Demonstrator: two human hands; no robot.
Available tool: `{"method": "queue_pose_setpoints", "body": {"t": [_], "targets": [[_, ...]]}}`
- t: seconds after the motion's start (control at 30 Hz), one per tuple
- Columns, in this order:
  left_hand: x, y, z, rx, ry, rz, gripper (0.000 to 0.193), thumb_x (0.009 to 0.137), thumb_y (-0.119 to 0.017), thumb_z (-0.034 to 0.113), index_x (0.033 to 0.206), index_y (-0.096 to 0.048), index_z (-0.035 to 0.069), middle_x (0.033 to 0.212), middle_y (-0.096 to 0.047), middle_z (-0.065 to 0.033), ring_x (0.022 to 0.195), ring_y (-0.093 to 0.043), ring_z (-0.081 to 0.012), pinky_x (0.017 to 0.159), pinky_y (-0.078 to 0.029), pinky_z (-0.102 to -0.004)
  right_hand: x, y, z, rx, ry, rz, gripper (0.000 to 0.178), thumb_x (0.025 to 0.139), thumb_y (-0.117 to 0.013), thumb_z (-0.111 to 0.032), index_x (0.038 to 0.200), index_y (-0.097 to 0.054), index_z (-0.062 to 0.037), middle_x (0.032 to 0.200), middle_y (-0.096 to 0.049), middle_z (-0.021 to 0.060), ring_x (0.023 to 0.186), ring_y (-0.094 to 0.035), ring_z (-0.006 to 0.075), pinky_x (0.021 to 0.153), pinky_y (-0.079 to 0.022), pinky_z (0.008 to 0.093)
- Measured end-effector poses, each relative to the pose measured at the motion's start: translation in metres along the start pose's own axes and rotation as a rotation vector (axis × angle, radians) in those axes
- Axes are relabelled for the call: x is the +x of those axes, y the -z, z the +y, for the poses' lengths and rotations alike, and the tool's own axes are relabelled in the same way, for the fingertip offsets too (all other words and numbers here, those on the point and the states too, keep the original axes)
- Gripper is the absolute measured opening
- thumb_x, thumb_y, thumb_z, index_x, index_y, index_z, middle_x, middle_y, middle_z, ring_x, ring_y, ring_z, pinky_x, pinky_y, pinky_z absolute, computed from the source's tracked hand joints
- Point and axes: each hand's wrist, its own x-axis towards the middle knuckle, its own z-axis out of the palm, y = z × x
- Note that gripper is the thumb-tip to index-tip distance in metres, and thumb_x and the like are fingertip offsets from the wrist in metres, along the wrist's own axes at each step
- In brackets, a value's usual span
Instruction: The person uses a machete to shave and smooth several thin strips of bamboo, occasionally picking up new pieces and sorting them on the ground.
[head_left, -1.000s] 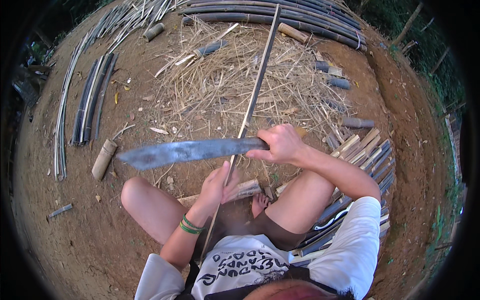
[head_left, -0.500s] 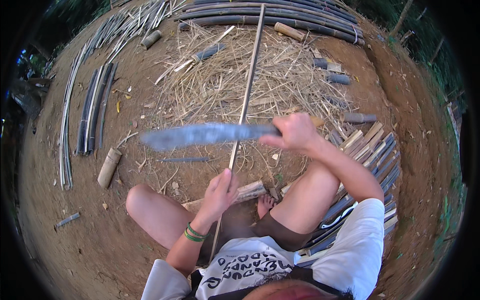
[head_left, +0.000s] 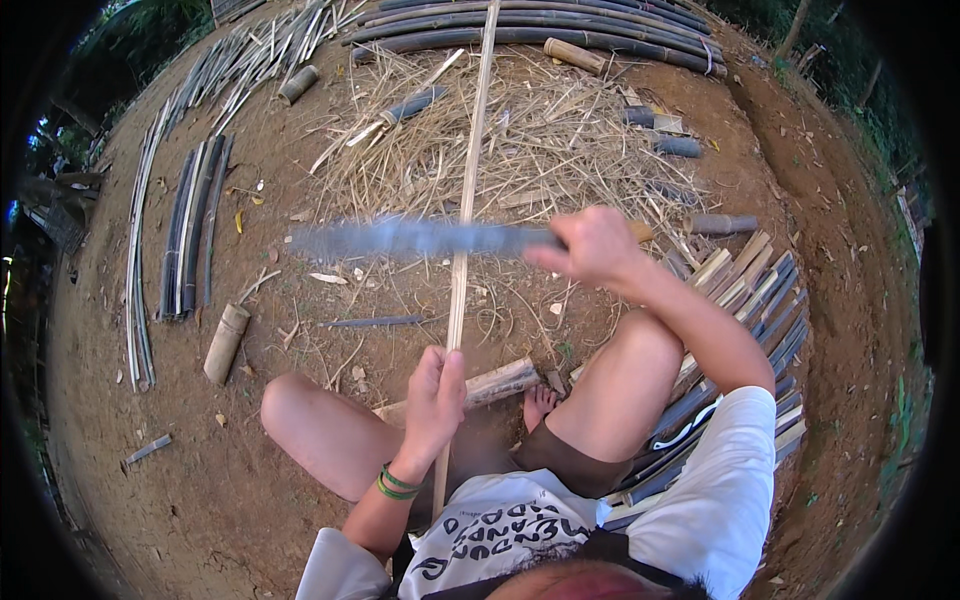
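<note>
My left hand (head_left: pixel 436 395) is closed around a long, pale split bamboo strip (head_left: pixel 473 150). The strip runs from my lap up past the far pile of poles, its light broad face showing. My right hand (head_left: pixel 592 245) grips a machete (head_left: pixel 410 239) by its handle, the wooden end of which juts out behind the fist. Its long grey blade is smeared by motion and lies crosswise at the strip, beyond my left hand. Whether the edge touches the strip I cannot tell. Below my left hand a bamboo log (head_left: pixel 505 383) rests on the ground between my legs.
Pale shavings (head_left: pixel 420 170) cover the ground ahead. Dark bamboo poles (head_left: pixel 560 38) lie at the far side. Split bamboo pieces (head_left: pixel 755 300) are stacked by my right knee, with a white curved handle (head_left: pixel 688 428) among them. More strips (head_left: pixel 185 230) and a short bamboo section (head_left: pixel 227 343) lie left.
The bamboo strip has turned from its narrow side to its pale broad face, and its far end has swung left. The machete blade sits slightly higher and more level.
</note>
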Motion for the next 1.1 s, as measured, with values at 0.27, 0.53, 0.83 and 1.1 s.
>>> {"method": "queue_pose_setpoints", "body": {"t": [0.27, 0.53, 0.83, 1.1], "targets": [[0.000, 0.003, -0.008, 0.062, -0.048, 0.026, 0.025, 0.104, -0.054, 0.025, 0.092, -0.042, 0.006, 0.062, -0.047, 0.0043, 0.049, -0.042, -0.0021, 0.041, -0.034, -0.0211, -0.002, -0.005, -0.011, -0.121, 0.210, 0.008, 0.068, 0.089, -0.054, -0.071, 0.072, -0.069, -0.0062, 0.055, -0.063, 0.0126, 0.053, -0.067, 0.0297, 0.055, -0.053, 0.0448], [-0.014, 0.001, -0.020, 0.091, -0.070, -0.018, 0.023, 0.106, -0.051, 0.024, 0.094, -0.040, 0.007, 0.061, -0.045, 0.0039, 0.046, -0.041, -0.0025, 0.037, -0.033, -0.0206, 0.020, 0.005, 0.029, 0.065, -0.099, 0.117, 0.067, 0.086, -0.058, -0.070, 0.070, -0.068, -0.0057, 0.054, -0.062, 0.0139, 0.051, -0.065, 0.0314, 0.053, -0.053, 0.0441], [-0.007, 0.006, -0.010, -0.054, -0.053, 0.030, 0.025, 0.103, -0.057, 0.021, 0.090, -0.042, 0.006, 0.060, -0.048, 0.0043, 0.051, -0.042, -0.0015, 0.043, -0.032, -0.0214, 0.022, -0.009, 0.012, 0.051, -0.003, 0.150, 0.059, 0.085, -0.064, -0.064, 0.068, -0.063, -0.0083, 0.053, -0.059, 0.0126, 0.048, -0.062, 0.0309, 0.049, -0.050, 0.0433], [-0.016, 0.011, -0.007, 0.008, -0.036, 0.005, 0.025, 0.103, -0.056, 0.024, 0.091, -0.044, 0.006, 0.061, -0.048, 0.0043, 0.050, -0.044, -0.0022, 0.042, -0.033, -0.0213, 0.028, -0.015, 0.011, -0.100, 0.232, 0.165, 0.066, 0.086, -0.059, -0.072, 0.067, -0.064, -0.0082, 0.051, -0.059, 0.0135, 0.047, -0.063, 0.0323, 0.047, -0.051, 0.0452]]}}
